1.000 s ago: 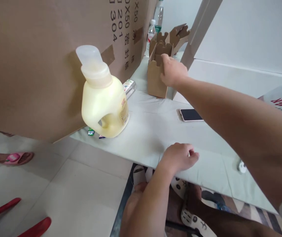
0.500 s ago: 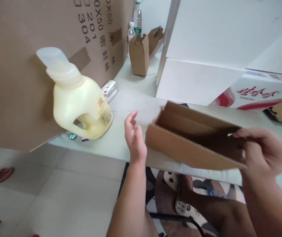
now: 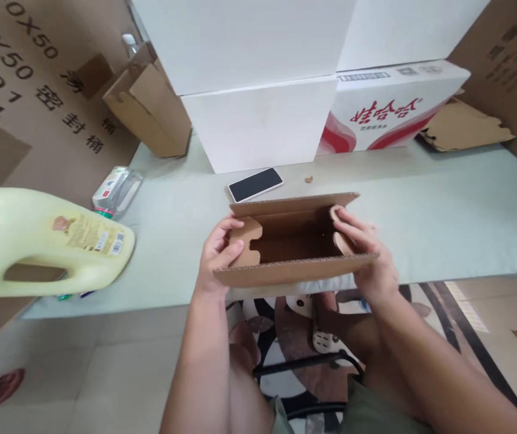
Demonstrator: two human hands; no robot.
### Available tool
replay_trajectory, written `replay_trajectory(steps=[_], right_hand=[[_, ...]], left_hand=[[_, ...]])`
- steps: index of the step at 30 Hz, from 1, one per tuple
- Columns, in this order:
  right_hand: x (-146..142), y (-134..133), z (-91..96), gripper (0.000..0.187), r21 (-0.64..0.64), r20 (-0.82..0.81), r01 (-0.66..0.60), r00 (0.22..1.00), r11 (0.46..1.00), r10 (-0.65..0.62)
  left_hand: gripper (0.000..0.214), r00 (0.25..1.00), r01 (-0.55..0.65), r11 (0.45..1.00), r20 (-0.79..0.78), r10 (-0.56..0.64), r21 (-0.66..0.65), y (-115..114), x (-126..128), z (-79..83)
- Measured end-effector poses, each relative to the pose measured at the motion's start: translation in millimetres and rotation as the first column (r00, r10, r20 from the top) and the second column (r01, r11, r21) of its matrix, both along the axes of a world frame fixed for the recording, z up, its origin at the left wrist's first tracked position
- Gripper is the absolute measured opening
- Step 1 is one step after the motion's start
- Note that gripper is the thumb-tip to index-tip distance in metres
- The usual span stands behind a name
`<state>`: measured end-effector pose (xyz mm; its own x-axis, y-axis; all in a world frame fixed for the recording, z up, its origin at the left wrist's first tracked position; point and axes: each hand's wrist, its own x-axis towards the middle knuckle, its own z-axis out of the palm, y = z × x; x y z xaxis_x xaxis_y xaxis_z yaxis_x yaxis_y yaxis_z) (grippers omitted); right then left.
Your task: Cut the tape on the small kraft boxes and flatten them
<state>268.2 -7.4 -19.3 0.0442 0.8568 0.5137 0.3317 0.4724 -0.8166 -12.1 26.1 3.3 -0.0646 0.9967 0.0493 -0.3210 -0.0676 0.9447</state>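
Note:
A small brown cardboard box (image 3: 285, 274) is held at the front edge of the table, its top open and its dark inside showing. My left hand (image 3: 217, 256) grips its left end, with the thumb on a notched end flap (image 3: 246, 244) that leans inward. At the right end my right hand (image 3: 371, 250) is closed on the box, fingers over the other end flap (image 3: 343, 244). Both long side flaps stand outward. Just beyond the box lies a phone (image 3: 256, 184) with a dark screen, beside a small brown cardboard scrap (image 3: 308, 179).
A large pale-yellow jug (image 3: 100, 265) and a clear plastic pack (image 3: 125, 187) are at the left. Another brown box (image 3: 156, 111) stands behind them. White cartons (image 3: 258, 126) line the back; flattened cardboard (image 3: 464, 126) lies at the right. The table (image 3: 457, 211) has a pale green cover.
My left hand, earlier free and apart from the box, now holds its left end. The box has turned level before me. The view has swung right, bringing the phone into sight.

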Motion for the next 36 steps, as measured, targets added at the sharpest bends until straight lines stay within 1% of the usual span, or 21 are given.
replay_trajectory(steps=[1,2,3,5,6,8,10,12,15,17,19,22,24,26,28,31,36], right_hand=[[1.0,-0.5,-0.7,0.064,0.016,0.007,-0.024,1.000,1.000,0.024],[1.2,-0.7,-0.8,0.067,0.041,0.005,-0.028,1.000,0.999,0.028],[0.8,-0.6,-0.5,0.065,0.060,0.006,-0.017,1.000,0.998,0.017],[-1.2,0.3,1.3,0.051,0.070,0.017,0.032,0.999,0.997,-0.033],[-2.5,0.8,2.4,0.045,0.061,0.020,0.054,0.998,0.997,-0.056],[-4.7,1.0,4.7,0.039,0.029,0.017,0.080,0.997,0.996,-0.081],[-6.2,0.1,6.2,0.034,-0.009,-0.003,0.094,0.996,0.995,-0.094],[-7.1,-1.8,5.8,0.032,-0.050,-0.037,0.108,0.993,0.993,-0.110],[-7.6,-3.8,1.3,0.038,-0.067,-0.100,0.125,0.986,0.990,-0.131],[-7.5,-3.7,-3.2,0.045,-0.048,-0.134,0.142,0.980,0.989,-0.147],[-7.2,-2.1,-6.9,0.052,-0.049,-0.157,0.148,0.976,0.988,-0.154],[-6.6,1.9,-8.1,0.060,-0.092,-0.174,0.128,0.974,0.988,-0.142],[-5.7,5.2,-6.3,0.052,-0.097,-0.145,0.107,0.982,0.990,-0.120],[-4.5,8.3,-3.9,0.040,-0.085,-0.103,0.103,0.988,0.991,-0.111],[-3.4,10.4,-2.2,0.033,-0.071,-0.083,0.113,0.990,0.991,-0.119],[-2.1,11.9,-1.0,0.035,-0.038,-0.066,0.132,0.989,0.991,-0.135],[2.7,12.8,2.5,0.039,0.014,0.071,0.159,0.985,0.987,-0.159]], left_hand=[[0.038,1.000,-0.014,1.000,0.010,0.014,-0.021,0.9,2.9,0.9],[0.038,0.999,-0.029,0.999,0.015,0.029,-0.032,1.7,5.9,1.4],[0.038,0.999,-0.043,0.999,0.018,0.044,-0.032,2.3,9.0,1.5],[0.041,0.997,-0.072,0.997,0.023,0.072,-0.006,2.8,15.0,0.4],[0.043,0.995,-0.096,0.995,0.030,0.096,0.016,2.4,17.7,-0.6],[0.052,0.987,-0.157,0.986,0.042,0.155,0.054,-0.2,21.9,-2.7],[0.061,0.980,-0.198,0.978,0.043,0.196,0.059,-5.6,24.7,-3.8],[0.059,0.975,-0.215,0.976,0.064,0.212,0.036,-13.3,26.9,-2.9],[0.046,0.966,-0.221,0.975,0.136,0.221,-0.016,-25.4,31.0,0.8],[0.047,0.970,-0.205,0.979,0.135,0.204,-0.006,-30.5,34.0,2.4],[0.049,0.981,-0.181,0.982,0.073,0.178,0.050,-31.5,35.8,1.9],[0.049,0.980,-0.185,0.977,-0.051,0.192,0.108,-26.9,34.9,-2.2],[0.049,0.974,-0.198,0.976,-0.094,0.207,0.095,-22.7,32.8,-5.1],[0.049,0.975,-0.188,0.980,-0.111,0.195,0.069,-19.8,30.7,-6.7],[0.049,0.976,-0.175,0.983,-0.119,0.180,0.054,-18.5,29.5,-7.1],[0.048,0.976,-0.179,0.982,-0.116,0.184,0.054,-18.1,29.3,-7.0],[0.045,0.972,-0.191,0.980,-0.126,0.196,0.053,-17.6,29.4,-8.2]])
